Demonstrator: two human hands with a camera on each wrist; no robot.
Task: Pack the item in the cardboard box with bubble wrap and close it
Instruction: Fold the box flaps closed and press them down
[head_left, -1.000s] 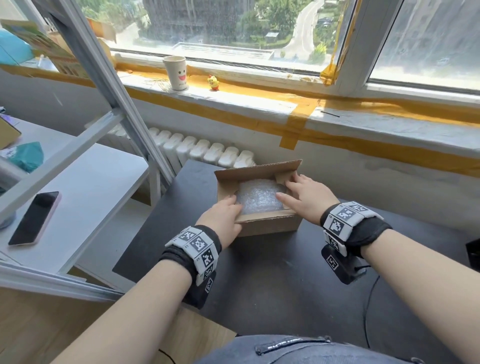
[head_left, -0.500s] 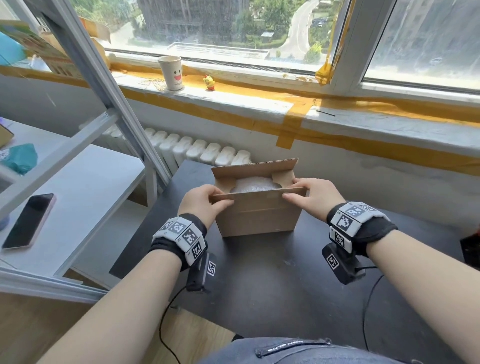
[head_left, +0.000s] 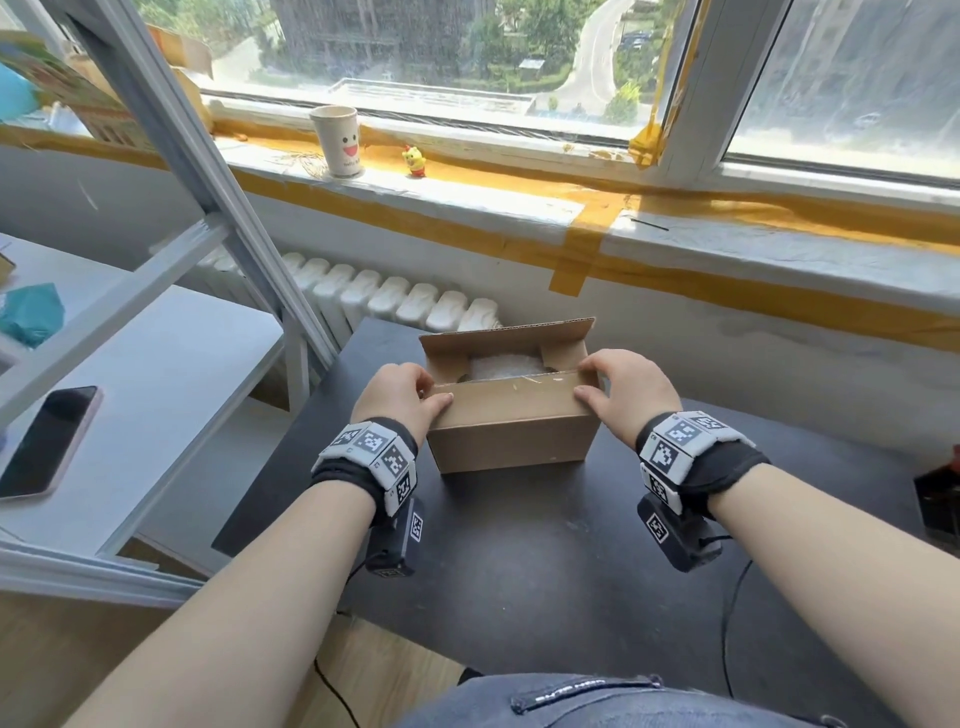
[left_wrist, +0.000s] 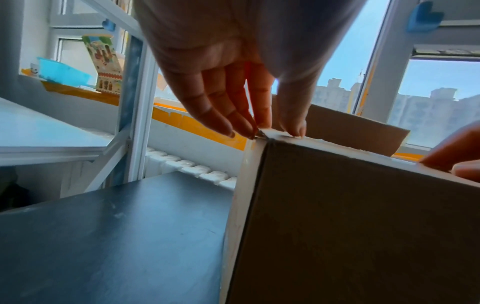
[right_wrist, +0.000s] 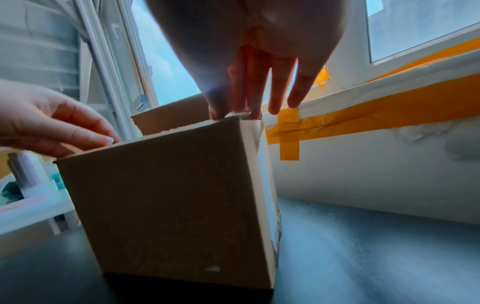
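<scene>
both hands (head_left: 400, 400) on cardboard box (head_left: 511, 434), bubble wrap (head_left: 501, 368) inside

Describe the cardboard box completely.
The plain brown corrugated cardboard box stands upright on the black tabletop. Its near flap is folded partly inward, its far flap stands up, and clear bubble wrap shows through the gap. The left hand and right hand pinch the near flap's two corners.

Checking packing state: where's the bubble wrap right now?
Head view: the bubble wrap sits inside the cardboard box at table centre, showing between the raised far flap and the near flap both hands are folding over.
</scene>
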